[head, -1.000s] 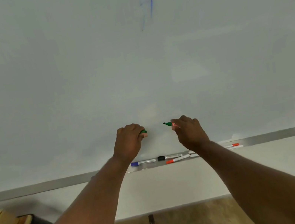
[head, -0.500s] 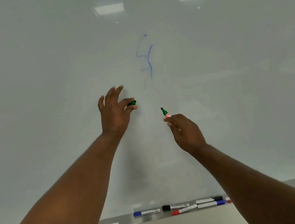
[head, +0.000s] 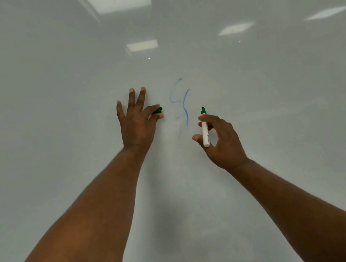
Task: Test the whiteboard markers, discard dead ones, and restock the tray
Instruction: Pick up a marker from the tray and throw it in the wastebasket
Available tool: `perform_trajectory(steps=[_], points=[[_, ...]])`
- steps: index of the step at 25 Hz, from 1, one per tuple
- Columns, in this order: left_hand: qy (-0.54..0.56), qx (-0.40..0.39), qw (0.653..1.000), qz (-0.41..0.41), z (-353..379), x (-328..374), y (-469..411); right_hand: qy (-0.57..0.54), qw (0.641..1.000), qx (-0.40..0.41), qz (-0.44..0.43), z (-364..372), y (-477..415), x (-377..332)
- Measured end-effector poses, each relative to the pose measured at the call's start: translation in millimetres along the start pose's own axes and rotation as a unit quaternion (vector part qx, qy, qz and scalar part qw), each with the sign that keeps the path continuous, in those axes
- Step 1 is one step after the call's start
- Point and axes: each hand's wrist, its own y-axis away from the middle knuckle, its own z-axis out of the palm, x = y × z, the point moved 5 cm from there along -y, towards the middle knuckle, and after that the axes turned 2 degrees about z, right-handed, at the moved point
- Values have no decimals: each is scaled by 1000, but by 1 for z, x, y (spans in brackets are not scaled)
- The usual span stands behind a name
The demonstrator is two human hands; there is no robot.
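Observation:
My right hand (head: 221, 138) holds an uncapped green marker (head: 204, 129) upright, its white barrel between thumb and fingers and its green tip pointing up, close to the whiteboard (head: 279, 113). My left hand (head: 136, 121) is raised against the board, pinching the green cap (head: 157, 111) between thumb and forefinger while the other fingers spread upward. Between the two hands a faint blue scribble (head: 182, 106) marks the board. The marker tray is out of view below.
The whiteboard fills the whole view and reflects ceiling light panels (head: 141, 45) near the top. Both bare forearms reach up from the bottom corners.
The view has tilted up, so the tray and its markers dropped out of sight. Both hands rose toward the blue scribble, and the right hand turned the marker upright.

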Motion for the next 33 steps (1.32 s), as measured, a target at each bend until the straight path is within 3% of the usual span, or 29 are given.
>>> perform_trajectory(steps=[4, 12, 23, 28, 33], points=[[0, 10, 1000, -3, 5, -2, -8, -12, 996, 72, -47, -9, -31, -17], [15, 32, 999, 16, 9, -7, -7, -29, 988, 137, 69, -3, -60, -3], [31, 22, 999, 8, 8, -5, -6, 11, 988, 120, 94, -6, -11, 7], [23, -9, 999, -24, 6, 1, -4, 31, 994, 34, 97, -2, 19, 11], [49, -36, 997, -44, 2, 3, 12, 20, 997, 28, 62, -3, 35, 9]])
